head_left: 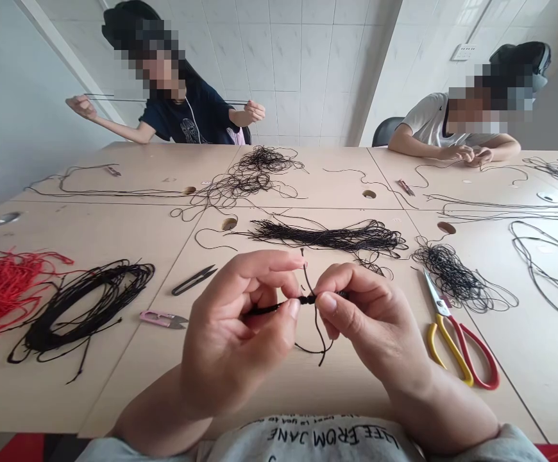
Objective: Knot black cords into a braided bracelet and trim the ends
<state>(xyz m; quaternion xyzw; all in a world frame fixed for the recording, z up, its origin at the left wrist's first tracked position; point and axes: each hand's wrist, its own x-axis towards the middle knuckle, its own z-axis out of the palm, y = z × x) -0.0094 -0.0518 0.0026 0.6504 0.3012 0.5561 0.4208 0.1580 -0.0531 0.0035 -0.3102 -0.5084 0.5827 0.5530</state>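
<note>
A black braided cord [306,299] with a small knot is stretched between my two hands above the table. My left hand [245,321] pinches its left part between thumb and fingers, with the index finger raised near a loose cord end. My right hand [368,314] grips the cord just right of the knot, thumb against fingers. Thin strands stick up and hang down at the knot, and a loop dangles below. Behind my hands lies a long bundle of black cords [327,236]. Part of the held cord is hidden by my fingers.
Red-and-yellow scissors [462,346] lie right, beside tangled black cord [456,269]. Left are black snips [194,280], pink snips [163,319], a black cord coil [86,308] and red cords [4,289]. Across the table, one person [187,102] stretches cord; another [447,128] handles cord.
</note>
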